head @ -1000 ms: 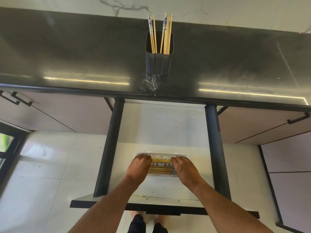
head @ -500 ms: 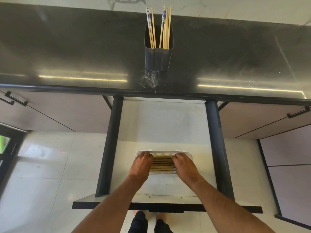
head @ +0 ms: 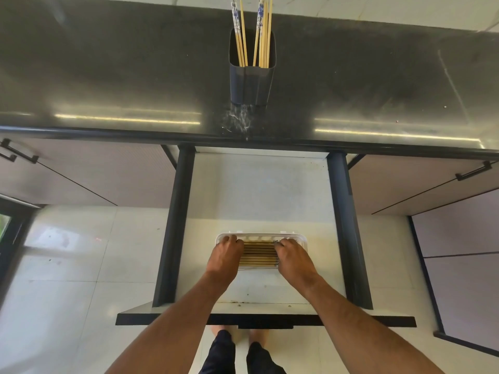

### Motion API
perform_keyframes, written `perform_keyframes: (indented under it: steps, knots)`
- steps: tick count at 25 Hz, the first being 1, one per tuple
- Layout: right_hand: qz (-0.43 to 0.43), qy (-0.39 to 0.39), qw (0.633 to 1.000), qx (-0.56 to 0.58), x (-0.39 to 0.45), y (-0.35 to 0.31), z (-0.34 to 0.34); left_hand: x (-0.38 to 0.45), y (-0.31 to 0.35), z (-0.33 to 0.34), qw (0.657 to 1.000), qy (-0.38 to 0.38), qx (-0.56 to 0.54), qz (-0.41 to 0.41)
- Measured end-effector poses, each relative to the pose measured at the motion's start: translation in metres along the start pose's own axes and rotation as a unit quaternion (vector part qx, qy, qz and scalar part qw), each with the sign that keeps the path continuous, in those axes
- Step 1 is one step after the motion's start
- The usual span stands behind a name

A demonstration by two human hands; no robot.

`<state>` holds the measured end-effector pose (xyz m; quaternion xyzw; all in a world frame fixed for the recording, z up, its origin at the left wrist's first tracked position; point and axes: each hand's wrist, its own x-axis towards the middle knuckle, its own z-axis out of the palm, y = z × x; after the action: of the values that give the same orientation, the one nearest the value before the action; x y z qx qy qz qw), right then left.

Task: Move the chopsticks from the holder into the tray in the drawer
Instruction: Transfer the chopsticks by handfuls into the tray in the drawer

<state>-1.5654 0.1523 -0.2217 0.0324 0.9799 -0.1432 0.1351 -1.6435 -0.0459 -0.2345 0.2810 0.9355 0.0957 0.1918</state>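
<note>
A dark square holder (head: 251, 85) stands on the black counter and has several wooden chopsticks (head: 263, 36) upright in it, two with blue-patterned tops. In the open drawer (head: 262, 190) lies a white tray (head: 303, 239) with a row of several chopsticks (head: 259, 255) lying crosswise. My left hand (head: 225, 256) covers their left ends and my right hand (head: 294, 259) covers their right ends. Both hands are palm down, with fingers curled onto the sticks near the tray's far rim.
The black countertop (head: 108, 76) runs across the top, with a scuffed patch in front of the holder. Dark drawer rails (head: 175, 225) flank the drawer. Closed cabinet fronts with handles (head: 472, 171) sit left and right. White floor tiles lie below.
Both hands have shifted slightly toward the tray's far rim, and the chopsticks between them now lie flat as an even row. The view has tilted a little downward.
</note>
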Motion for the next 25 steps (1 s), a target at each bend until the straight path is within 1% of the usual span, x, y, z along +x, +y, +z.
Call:
perform_keyframes:
  steps: [5,8,10,13,16,18,22,25]
  knots:
    - [-0.004,0.041,0.999,0.026,-0.005,-0.004,-0.006,-0.006,0.006,-0.005,0.998,0.046,0.017,0.029]
    - [-0.035,0.11,0.993,0.033,-0.007,-0.007,-0.02,-0.007,0.011,-0.015,0.996,0.077,0.023,0.044]
    - [-0.053,0.163,0.985,0.029,-0.004,-0.007,-0.034,-0.003,0.015,-0.027,0.99,0.127,0.023,0.056]
    - [-0.071,0.207,0.976,0.022,0.006,-0.005,-0.061,0.011,0.021,-0.054,0.974,0.216,0.011,0.062]
    - [-0.086,0.256,0.962,0.025,0.029,-0.005,-0.102,0.033,0.026,-0.099,0.962,0.271,0.004,0.041]
    - [-0.095,0.299,0.949,0.034,0.049,-0.01,-0.141,0.049,0.032,-0.142,0.949,0.312,-0.028,0.034]
    - [-0.105,0.368,0.922,0.067,0.098,-0.026,-0.217,0.084,0.042,-0.229,0.917,0.375,-0.137,-0.002]
    - [-0.085,0.385,0.912,0.115,0.142,-0.041,-0.271,0.121,0.043,-0.291,0.892,0.383,-0.238,-0.045]
